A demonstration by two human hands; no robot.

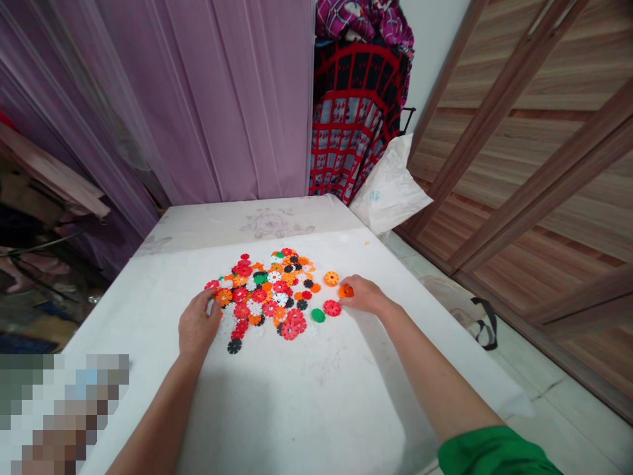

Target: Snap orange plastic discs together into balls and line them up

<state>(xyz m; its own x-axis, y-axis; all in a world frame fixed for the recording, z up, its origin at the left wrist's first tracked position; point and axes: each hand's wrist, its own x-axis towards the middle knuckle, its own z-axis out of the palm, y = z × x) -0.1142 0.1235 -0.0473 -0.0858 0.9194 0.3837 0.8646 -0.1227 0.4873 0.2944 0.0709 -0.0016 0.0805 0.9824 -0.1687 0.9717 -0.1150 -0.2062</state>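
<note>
A loose heap of notched plastic discs [257,295], shaped like small flowers or gears in red, orange, white, black and green, lies mid-table. At the heap's left edge is my left hand [198,322], thumb and forefinger apart and fingertips close to the outer discs. To the right of the heap, my right hand [364,294] has its fingers closed on an orange disc [345,291], partly covered by them. Near that hand lie another orange disc [331,278], a red disc [332,308] and a green disc [318,315]. A black disc [234,346] sits at the heap's front.
The discs rest on a white cloth-covered table [306,409]. Beyond it hangs a purple curtain [237,99], beside a red-and-black patterned cloth [346,119]. A white bag [390,188] stands at the far right corner, near a wooden wardrobe [524,145].
</note>
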